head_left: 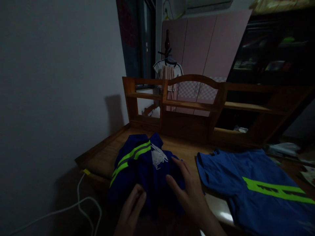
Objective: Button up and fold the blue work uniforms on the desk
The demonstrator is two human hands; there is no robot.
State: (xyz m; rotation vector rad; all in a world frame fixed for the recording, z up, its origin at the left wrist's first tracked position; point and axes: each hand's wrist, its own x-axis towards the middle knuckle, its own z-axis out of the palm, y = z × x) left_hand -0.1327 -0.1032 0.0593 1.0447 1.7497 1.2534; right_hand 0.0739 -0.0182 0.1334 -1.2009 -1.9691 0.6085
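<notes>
A dark blue garment [137, 172] lies bunched on the wooden desk in front of me. It has bright yellow-green stripes with a grey band and a pale grey-white patch [158, 157]. At its near edge, my left hand [133, 206] is closed, thumb and fingertips drawn together on the cloth. My right hand [188, 190] rests over the garment's right side, with thumb and forefinger apart; its other fingers are partly hidden. Farther right, a lighter blue shirt [231, 173] with a yellow-green band is spread on the desk.
A wooden shelf unit [192, 105] stands along the desk's back edge [125, 139]. To the left are a white wall [61, 82] and a hanging white cable [83, 200]. Pink wardrobe doors [197, 49] and hung clothes [168, 72] stand behind. Papers [308, 175] lie far right.
</notes>
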